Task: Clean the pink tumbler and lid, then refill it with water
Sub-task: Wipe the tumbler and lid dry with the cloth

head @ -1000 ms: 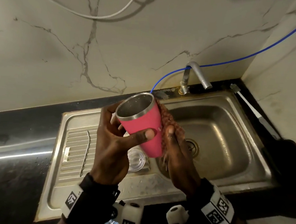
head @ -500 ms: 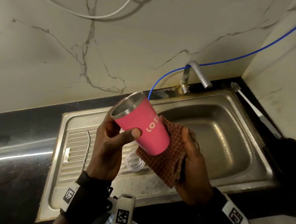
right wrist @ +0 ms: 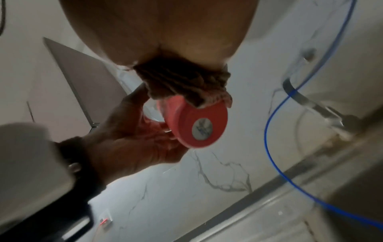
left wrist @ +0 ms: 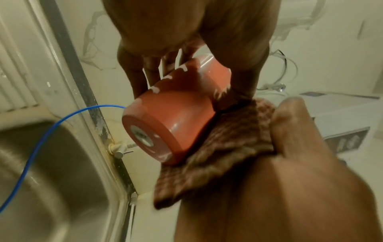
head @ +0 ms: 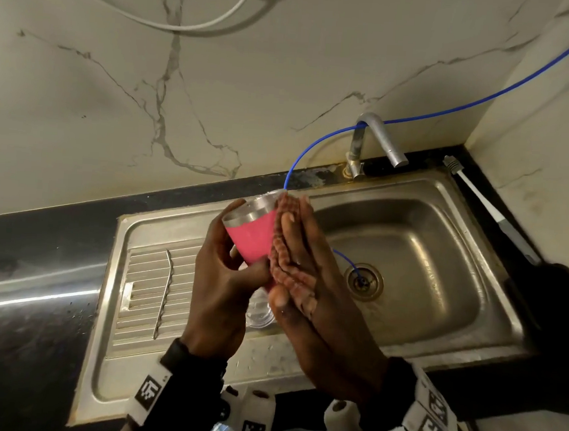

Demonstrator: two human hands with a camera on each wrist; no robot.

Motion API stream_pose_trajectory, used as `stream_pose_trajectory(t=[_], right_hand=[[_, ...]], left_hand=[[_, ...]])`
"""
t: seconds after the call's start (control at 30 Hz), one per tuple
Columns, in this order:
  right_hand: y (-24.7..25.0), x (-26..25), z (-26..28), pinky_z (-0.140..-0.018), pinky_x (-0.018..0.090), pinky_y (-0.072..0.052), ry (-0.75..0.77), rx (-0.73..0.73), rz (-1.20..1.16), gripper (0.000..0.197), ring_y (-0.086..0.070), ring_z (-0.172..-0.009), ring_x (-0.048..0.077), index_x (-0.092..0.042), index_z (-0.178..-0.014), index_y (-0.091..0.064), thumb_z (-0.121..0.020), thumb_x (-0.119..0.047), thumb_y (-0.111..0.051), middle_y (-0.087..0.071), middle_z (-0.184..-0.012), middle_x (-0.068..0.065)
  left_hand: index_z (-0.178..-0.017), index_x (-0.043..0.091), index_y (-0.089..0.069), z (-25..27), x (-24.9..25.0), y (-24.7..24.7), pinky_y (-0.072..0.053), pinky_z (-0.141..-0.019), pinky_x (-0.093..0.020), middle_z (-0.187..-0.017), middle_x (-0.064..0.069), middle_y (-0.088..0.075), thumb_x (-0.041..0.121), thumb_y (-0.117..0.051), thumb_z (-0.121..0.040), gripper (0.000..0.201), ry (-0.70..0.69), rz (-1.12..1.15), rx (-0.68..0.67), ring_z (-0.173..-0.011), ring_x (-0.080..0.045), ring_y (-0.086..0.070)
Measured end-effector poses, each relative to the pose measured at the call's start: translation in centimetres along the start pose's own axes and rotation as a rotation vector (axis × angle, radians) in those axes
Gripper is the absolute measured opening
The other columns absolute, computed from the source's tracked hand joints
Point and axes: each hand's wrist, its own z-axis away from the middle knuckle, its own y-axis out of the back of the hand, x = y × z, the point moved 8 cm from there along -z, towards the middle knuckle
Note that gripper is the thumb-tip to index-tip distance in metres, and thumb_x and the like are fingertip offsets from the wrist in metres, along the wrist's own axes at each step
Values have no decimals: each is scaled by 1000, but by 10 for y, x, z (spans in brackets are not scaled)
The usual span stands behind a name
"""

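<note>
Beyond our hands we see a marble-veined wall point(head: 217, 88) with a white cable point(head: 201, 27) looping across it — below, a black countertop point(head: 33, 266) catching a streak of light, left of our hands.

cloth point(head: 280, 238) slid up tumbler point(head: 250, 235) — right hand point(head: 309, 276) flattened

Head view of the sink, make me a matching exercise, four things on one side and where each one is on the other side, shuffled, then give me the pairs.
Things:
1. tumbler
2. cloth
3. metal straw
4. clear lid

Places:
A. lying on the ridged drainboard
B. on the sink steel, below the hands, partly hidden
C. held in the left hand
D. pressed against the tumbler's side by the right hand

Pairs: 1-C, 2-D, 3-A, 4-B
</note>
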Motion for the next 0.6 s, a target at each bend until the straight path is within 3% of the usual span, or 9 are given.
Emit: stream_pose_trajectory(t=[0.03,0.1,0.17,0.23,0.3,0.4,0.47,0.53,0.6], right_hand=[[3,-4,-7,-125,61,-19,9,11,-26,79,-9,-161,25,-41,-164,-2,-102,-33,-51,-5,-175,0],[10,-9,-17,-126,55,-23,45,63,-4,72,-14,-160,22,-27,-166,-8,-105,-31,-47,-11,-174,3],[19,-10,-24,-126,37,-27,35,131,-20,57,-26,-155,7,-17,-162,-25,-110,-34,-40,-31,-167,-5],[26,-3,-25,-115,14,-34,-43,186,-107,42,-40,-139,-15,-42,-151,-43,-111,-49,-31,-51,-146,-29],[27,14,-23,-101,19,-49,-187,232,-314,33,-59,-124,-8,-56,-131,-58,-107,-56,-36,-65,-127,-31],[19,36,-4,-97,33,-55,-306,274,-402,40,-65,-121,8,-37,-135,-62,-103,-52,-43,-68,-132,-13],[13,35,13,-111,33,-47,-299,266,-288,49,-56,-134,4,-35,-148,-52,-104,-54,-43,-59,-146,-16],[7,23,21,-122,35,-34,-178,206,-51,67,-38,-150,8,-19,-159,-39,-105,-60,-37,-39,-164,-11],[4,9,17,-126,49,-26,-71,162,48,76,-24,-157,20,-10,-163,-25,-106,-59,-34,-19,-172,0]], left_hand=[[-145,14,-57,3,1,-6,-60,-95,-42,-135,-12,-70,12,-83,-62,87,-16,-8,-40,-121,-33,-68],[-148,9,-52,9,1,-14,-56,-103,-55,-138,-15,-68,12,-84,-62,92,-33,-4,-89,-126,-40,-65],[-149,8,-50,11,4,-15,-58,-97,-55,-140,-16,-66,8,-82,-60,94,-64,0,-72,-125,-43,-64],[-149,9,-47,10,12,-16,-59,-88,-42,-140,-14,-65,9,-83,-58,97,-117,7,-50,-124,-38,-64],[-149,10,-46,9,22,-15,-59,-86,-36,-142,-11,-64,11,-83,-59,98,-171,7,-34,-127,-34,-63],[-146,16,-49,5,30,-13,-59,-85,-33,-140,-6,-65,12,-84,-58,95,-222,5,-1,-125,-28,-64],[-144,20,-51,0,29,-10,-59,-85,-32,-140,-4,-65,12,-84,-58,92,-235,-6,26,-123,-25,-64],[-143,21,-52,-5,26,-7,-58,-88,-36,-141,-4,-64,11,-85,-58,92,-226,-42,38,-124,-26,-64],[-146,15,-50,-5,20,-9,-57,-93,-40,-143,-6,-64,8,-87,-59,95,-198,-89,4,-128,-28,-64]])
